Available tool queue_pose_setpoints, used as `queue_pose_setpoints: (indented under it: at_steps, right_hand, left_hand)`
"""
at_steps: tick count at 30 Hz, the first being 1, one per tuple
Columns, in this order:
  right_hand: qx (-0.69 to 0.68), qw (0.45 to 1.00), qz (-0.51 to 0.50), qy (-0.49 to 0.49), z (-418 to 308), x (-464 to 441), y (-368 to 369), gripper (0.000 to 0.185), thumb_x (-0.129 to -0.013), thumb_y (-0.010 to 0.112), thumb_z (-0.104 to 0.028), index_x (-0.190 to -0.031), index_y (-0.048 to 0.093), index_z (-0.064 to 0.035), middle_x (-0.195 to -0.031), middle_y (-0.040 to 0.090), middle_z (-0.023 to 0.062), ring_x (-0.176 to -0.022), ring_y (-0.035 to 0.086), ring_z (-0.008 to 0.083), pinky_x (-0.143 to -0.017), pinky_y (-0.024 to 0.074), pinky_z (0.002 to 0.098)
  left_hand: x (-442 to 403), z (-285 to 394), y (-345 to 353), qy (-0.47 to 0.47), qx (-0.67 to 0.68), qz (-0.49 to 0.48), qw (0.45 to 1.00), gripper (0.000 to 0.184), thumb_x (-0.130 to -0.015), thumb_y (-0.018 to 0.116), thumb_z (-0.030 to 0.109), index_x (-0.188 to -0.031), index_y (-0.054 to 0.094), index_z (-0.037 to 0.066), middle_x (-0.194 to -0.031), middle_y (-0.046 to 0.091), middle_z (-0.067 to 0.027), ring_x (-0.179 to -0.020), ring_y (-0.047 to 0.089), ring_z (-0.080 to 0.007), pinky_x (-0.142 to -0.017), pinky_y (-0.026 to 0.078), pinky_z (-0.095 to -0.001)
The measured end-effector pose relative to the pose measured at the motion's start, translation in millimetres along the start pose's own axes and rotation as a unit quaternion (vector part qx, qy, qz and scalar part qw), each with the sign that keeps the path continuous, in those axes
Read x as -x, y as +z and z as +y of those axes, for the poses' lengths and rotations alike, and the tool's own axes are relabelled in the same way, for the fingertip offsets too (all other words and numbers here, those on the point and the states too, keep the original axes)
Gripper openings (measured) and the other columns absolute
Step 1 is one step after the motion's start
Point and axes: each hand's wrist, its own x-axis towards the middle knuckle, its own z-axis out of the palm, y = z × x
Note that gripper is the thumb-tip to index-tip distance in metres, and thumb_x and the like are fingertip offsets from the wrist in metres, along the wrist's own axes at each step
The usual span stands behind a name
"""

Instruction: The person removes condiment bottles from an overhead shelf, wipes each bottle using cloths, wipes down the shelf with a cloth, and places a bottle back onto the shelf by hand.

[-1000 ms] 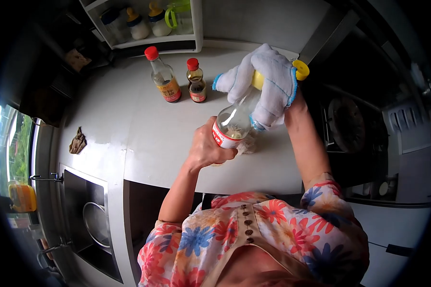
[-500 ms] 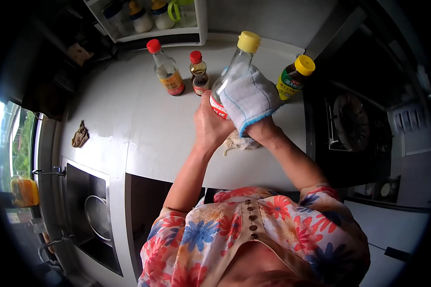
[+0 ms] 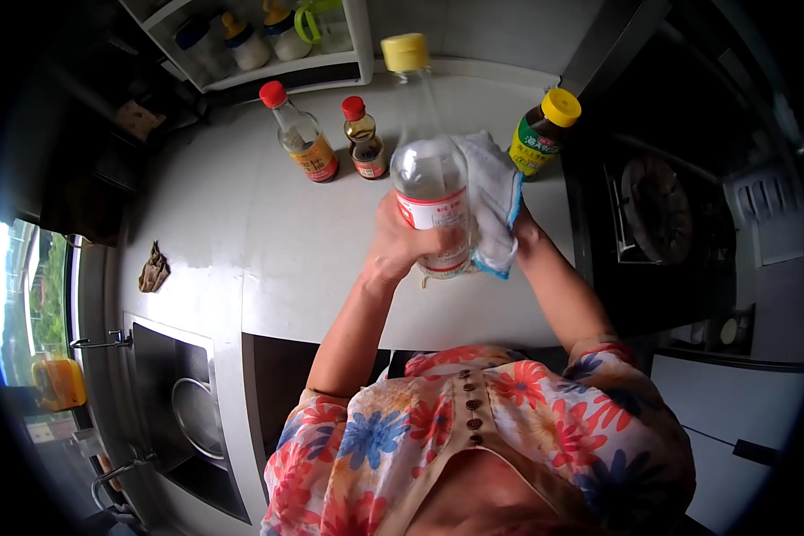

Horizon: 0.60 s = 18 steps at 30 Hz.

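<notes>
My left hand (image 3: 400, 234) is wrapped round the lower part of a clear glass bottle (image 3: 429, 174) with a yellow cap and a red and white label. The bottle is held up over the counter, its cap leaning away from me. At its right side, a white cloth with a blue edge (image 3: 495, 192) is in my right hand (image 3: 527, 230); the cloth hides most of those fingers. Past the bottle, to the left, stand a tall red-capped bottle (image 3: 309, 147) and a small red-capped bottle (image 3: 364, 147). A yellow-capped jar (image 3: 538, 138) stands to the right.
The pale counter (image 3: 304, 259) meets a dark stove (image 3: 657, 210) on the right. At lower left is a sink (image 3: 165, 375) with a round metal pan (image 3: 196, 415) in it. A crumpled brown rag (image 3: 154, 270) lies near the sink. A white shelf (image 3: 286, 76) holds several bottles.
The bottle has turned, so more of its label faces me, and its cap has swung left. The cloth has moved from across the bottle's front to its right side.
</notes>
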Motion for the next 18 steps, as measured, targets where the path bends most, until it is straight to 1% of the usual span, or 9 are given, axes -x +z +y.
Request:
queue_pose_setpoints:
  at_steps: [2,3,4,6,8,11,13,16,18]
  right_hand:
    - [0.337,0.939,-0.043,-0.060,-16,13,5,0.030,-0.068,0.069,-0.019,-0.091,0.054,-0.0052,-0.091,0.053,0.0118,-0.086,0.055,0.0284,-0.077,0.0447,0.0381]
    - [0.312,0.949,-0.039,-0.031,-27,17,10,0.031,-0.069,0.069,-0.019,-0.091,0.054,-0.0052,-0.090,0.053,0.0118,-0.086,0.055,0.0284,-0.077,0.0448,0.0380]
    - [0.106,0.994,0.001,0.033,-33,14,20,0.032,-0.068,0.070,-0.018,-0.092,0.054,-0.0050,-0.090,0.054,0.0117,-0.085,0.056,0.0282,-0.077,0.0454,0.0372]
    - [-0.312,0.934,0.089,0.153,-46,5,38,0.036,-0.066,0.073,-0.017,-0.094,0.053,-0.0047,-0.089,0.056,0.0116,-0.083,0.057,0.0279,-0.075,0.0467,0.0358]
    - [-0.132,0.987,0.036,0.089,-29,8,34,0.038,-0.066,0.074,-0.017,-0.096,0.053,-0.0057,-0.086,0.059,0.0111,-0.076,0.058,0.0281,-0.071,0.0481,0.0361]
    - [0.081,0.993,-0.058,-0.057,-30,11,18,0.039,-0.066,0.071,-0.024,-0.097,0.053,-0.0070,-0.086,0.059,0.0118,-0.077,0.058,0.0290,-0.069,0.0484,0.0377]
    - [0.075,0.993,-0.068,-0.055,-20,20,17,0.039,-0.066,0.070,-0.026,-0.096,0.054,-0.0073,-0.085,0.059,0.0123,-0.078,0.058,0.0299,-0.069,0.0483,0.0374]
    - [0.097,0.992,-0.071,-0.047,2,36,28,0.038,-0.065,0.070,-0.027,-0.094,0.054,-0.0079,-0.083,0.057,0.0121,-0.077,0.056,0.0314,-0.067,0.0477,0.0378]
    - [0.050,0.996,-0.071,0.019,-10,22,24,0.038,-0.064,0.071,-0.026,-0.092,0.054,-0.0077,-0.083,0.057,0.0121,-0.075,0.056,0.0313,-0.066,0.0468,0.0382]
  left_hand:
    - [-5,6,-5,0.036,0.086,0.043,0.995,0.056,-0.058,0.078,0.014,-0.108,0.057,0.001,-0.096,0.063,-0.0065,-0.087,0.060,-0.0155,-0.081,0.048,-0.0304]
    - [-9,9,-7,0.050,0.097,0.058,0.992,0.055,-0.059,0.079,0.011,-0.108,0.057,0.000,-0.095,0.063,-0.0073,-0.086,0.061,-0.0163,-0.081,0.049,-0.0314]
    - [-10,13,-7,0.059,0.098,0.069,0.991,0.055,-0.058,0.078,0.009,-0.108,0.057,0.000,-0.095,0.063,-0.0072,-0.086,0.061,-0.0162,-0.080,0.049,-0.0311]
    - [-12,19,-5,0.076,0.094,0.086,0.989,0.054,-0.057,0.076,0.006,-0.107,0.058,-0.001,-0.094,0.063,-0.0069,-0.084,0.061,-0.0159,-0.080,0.049,-0.0304]
    - [-12,18,-11,0.076,0.075,0.056,0.993,0.055,-0.056,0.074,0.006,-0.108,0.057,-0.001,-0.095,0.062,-0.0059,-0.085,0.060,-0.0154,-0.080,0.048,-0.0289]
    - [-14,8,-23,0.058,0.058,-0.020,0.996,0.066,-0.054,0.077,0.009,-0.115,0.054,-0.001,-0.103,0.060,-0.0083,-0.094,0.057,-0.0179,-0.084,0.046,-0.0303]
    - [-13,4,-27,0.029,0.092,-0.095,0.991,0.084,-0.052,0.082,0.016,-0.126,0.046,-0.002,-0.115,0.056,-0.0141,-0.110,0.054,-0.0236,-0.093,0.044,-0.0346]
    - [-16,10,-29,0.023,0.068,-0.104,0.992,0.072,-0.054,0.081,0.014,-0.118,0.053,-0.001,-0.103,0.060,-0.0065,-0.096,0.057,-0.0157,-0.088,0.044,-0.0294]
    - [-21,32,-24,0.099,0.051,-0.001,0.994,0.072,-0.056,0.084,0.016,-0.118,0.052,-0.001,-0.104,0.060,-0.0084,-0.100,0.056,-0.0184,-0.090,0.043,-0.0324]
